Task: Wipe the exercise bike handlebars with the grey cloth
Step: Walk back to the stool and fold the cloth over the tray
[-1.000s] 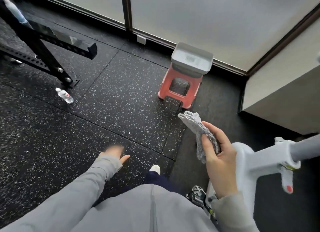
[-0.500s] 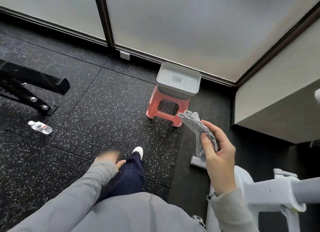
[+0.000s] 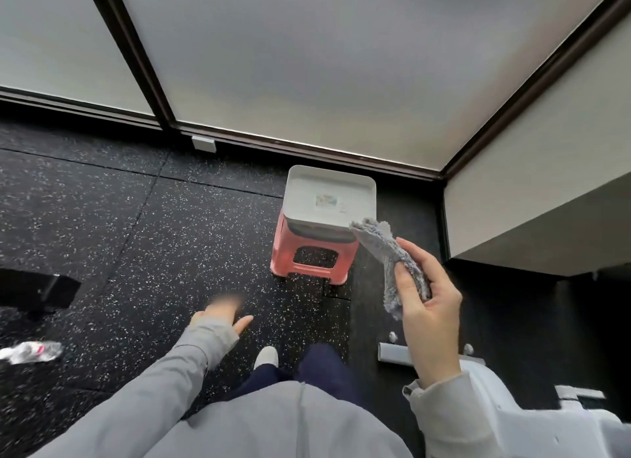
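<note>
The grey cloth (image 3: 392, 259) is up in the air at the right of the view, pinched in the right hand (image 3: 428, 307), not yet near any handlebar (none shows in this view).

Going from the left: a dark piece of equipment (image 3: 37, 292) juts in at the edge, and below it a plastic bottle (image 3: 30, 351) lies blurred on the speckled black floor (image 3: 136, 235). The left hand (image 3: 218, 316) hangs low over that floor, motion-blurred, fingers loosely spread and holding nothing. Further right, a pink stool (image 3: 310, 256) stands near the window frame with a white tray (image 3: 329, 194) on top of it. Just right of the stool comes the cloth, its free end sticking up toward the tray's corner and another tail drooping below the thumb; the right hand's fingers (image 3: 415, 252) are closed around its middle. At the lower right, the white body of the exercise bike (image 3: 512, 406) sits beside the person's sleeve.

The cloth looks light, soft and fluffy, so it should drape and fold around a bar easily. My guess is that bunching more of it into the palm would serve better than this pinch, since the loose ends may flap or slip during rubbing.
</note>
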Demonstrator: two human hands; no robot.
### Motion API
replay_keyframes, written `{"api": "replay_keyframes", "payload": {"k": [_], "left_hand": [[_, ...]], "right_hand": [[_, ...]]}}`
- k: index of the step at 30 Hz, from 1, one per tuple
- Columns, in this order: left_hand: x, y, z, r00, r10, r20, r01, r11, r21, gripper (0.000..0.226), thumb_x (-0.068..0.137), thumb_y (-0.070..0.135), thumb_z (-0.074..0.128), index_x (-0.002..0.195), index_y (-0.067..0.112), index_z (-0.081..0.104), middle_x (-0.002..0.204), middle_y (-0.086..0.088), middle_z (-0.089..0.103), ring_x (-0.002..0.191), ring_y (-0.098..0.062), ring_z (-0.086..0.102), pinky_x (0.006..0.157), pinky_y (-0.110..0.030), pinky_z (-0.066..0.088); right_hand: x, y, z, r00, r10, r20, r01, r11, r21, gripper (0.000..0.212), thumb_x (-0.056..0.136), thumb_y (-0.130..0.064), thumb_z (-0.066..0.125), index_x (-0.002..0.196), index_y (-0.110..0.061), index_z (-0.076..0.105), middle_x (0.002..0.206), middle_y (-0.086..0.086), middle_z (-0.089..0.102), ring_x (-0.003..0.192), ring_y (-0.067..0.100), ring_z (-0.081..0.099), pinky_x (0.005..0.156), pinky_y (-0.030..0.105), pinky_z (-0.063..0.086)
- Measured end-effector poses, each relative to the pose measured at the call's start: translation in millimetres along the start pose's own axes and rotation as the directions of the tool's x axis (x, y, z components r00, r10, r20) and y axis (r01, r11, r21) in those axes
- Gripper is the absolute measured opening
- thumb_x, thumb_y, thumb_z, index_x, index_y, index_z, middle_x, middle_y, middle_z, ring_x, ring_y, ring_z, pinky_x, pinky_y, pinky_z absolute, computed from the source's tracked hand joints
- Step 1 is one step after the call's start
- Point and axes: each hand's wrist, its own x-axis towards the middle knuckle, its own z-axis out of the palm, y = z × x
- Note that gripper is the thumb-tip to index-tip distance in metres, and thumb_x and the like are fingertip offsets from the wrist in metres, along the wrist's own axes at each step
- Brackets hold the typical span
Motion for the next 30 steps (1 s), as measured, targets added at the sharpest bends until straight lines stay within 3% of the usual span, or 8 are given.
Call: {"api": "replay_keyframes", "payload": {"k": [9, 11, 14, 20, 23, 25, 27, 30], "left_hand": [[92, 53, -75, 1.000, -0.028, 0.007, 0.027, 0.999, 0.028, 0.062, 0.094, 0.055, 0.025, 0.145, 0.021, 0.021, 0.152, 0.000, 0.028, 0.137, -0.019, 0.031, 0.113, -0.037, 0.029], [113, 75, -98, 1.000, -0.024, -0.017, 0.024, 1.000, 0.010, 0.062, 0.094, 0.055, 0.025, 0.145, 0.021, 0.021, 0.152, 0.000, 0.028, 0.136, -0.019, 0.031, 0.113, -0.037, 0.029], [139, 107, -135, 0.997, 0.008, -0.081, -0.012, 0.999, -0.049, 0.062, 0.094, 0.054, 0.027, 0.145, 0.020, 0.022, 0.152, 0.000, 0.028, 0.137, -0.019, 0.031, 0.112, -0.036, 0.029], [160, 177, -219, 0.924, 0.146, -0.354, -0.257, 0.922, -0.290, 0.057, 0.095, 0.043, 0.039, 0.143, 0.016, 0.029, 0.151, -0.002, 0.032, 0.136, -0.019, 0.032, 0.114, -0.033, 0.025], [156, 215, -263, 0.816, 0.182, -0.549, -0.484, 0.734, -0.476, 0.049, 0.095, 0.036, 0.043, 0.139, 0.016, 0.039, 0.144, -0.004, 0.042, 0.130, -0.015, 0.040, 0.107, -0.023, 0.027], [150, 234, -287, 0.824, 0.118, -0.554, -0.540, 0.457, -0.707, 0.045, 0.091, 0.043, 0.046, 0.132, 0.022, 0.049, 0.129, 0.003, 0.056, 0.108, -0.001, 0.056, 0.085, -0.015, 0.047], [145, 248, -310, 0.896, 0.116, -0.428, -0.442, 0.156, -0.883, 0.048, 0.086, 0.053, 0.043, 0.123, 0.025, 0.056, 0.112, 0.006, 0.064, 0.091, 0.000, 0.063, 0.062, -0.018, 0.056], [150, 253, -337, 0.951, 0.170, -0.259, -0.236, -0.146, -0.961, 0.033, 0.096, 0.040, 0.039, 0.105, 0.017, 0.062, 0.088, 0.004, 0.069, 0.075, -0.009, 0.068, 0.063, -0.025, 0.059]], "right_hand": [[142, 25, 7, 0.998, 0.049, 0.047, -0.050, 0.999, 0.015, 0.029, 0.093, -0.007, 0.056, 0.119, -0.017, 0.063, 0.116, -0.001, 0.067, 0.106, 0.008, 0.063, 0.090, 0.033, 0.054], [178, 31, 7, 0.997, 0.045, 0.062, -0.046, 0.999, 0.012, 0.029, 0.093, -0.007, 0.056, 0.119, -0.017, 0.063, 0.116, 0.000, 0.066, 0.106, 0.006, 0.062, 0.092, 0.030, 0.054], [227, 35, 10, 0.995, 0.046, 0.093, -0.049, 0.998, 0.032, 0.029, 0.093, -0.006, 0.056, 0.118, -0.019, 0.064, 0.118, 0.004, 0.065, 0.107, 0.007, 0.062, 0.091, 0.023, 0.053], [298, 36, 28, 0.991, -0.001, 0.135, 0.002, 1.000, -0.007, 0.030, 0.093, -0.005, 0.056, 0.118, -0.020, 0.063, 0.119, 0.004, 0.063, 0.111, 0.011, 0.060, 0.098, 0.037, 0.050], [321, 32, 46, 0.989, -0.065, 0.132, 0.067, 0.998, -0.010, 0.030, 0.090, -0.012, 0.056, 0.116, -0.025, 0.060, 0.117, 0.004, 0.063, 0.108, 0.008, 0.060, 0.094, 0.030, 0.050], [334, 30, 58, 0.987, -0.099, 0.127, 0.103, 0.994, -0.028, 0.031, 0.088, -0.011, 0.056, 0.117, -0.025, 0.059, 0.116, 0.005, 0.061, 0.108, 0.011, 0.060, 0.094, 0.033, 0.050], [342, 29, 71, 0.985, -0.109, 0.137, 0.116, 0.992, -0.043, 0.034, 0.088, -0.007, 0.058, 0.118, -0.024, 0.058, 0.116, 0.004, 0.060, 0.110, 0.015, 0.059, 0.096, 0.041, 0.049], [348, 28, 84, 0.981, -0.122, 0.148, 0.132, 0.989, -0.061, 0.038, 0.085, -0.010, 0.060, 0.121, -0.022, 0.057, 0.119, 0.002, 0.058, 0.114, 0.020, 0.057, 0.098, 0.049, 0.046]]}}
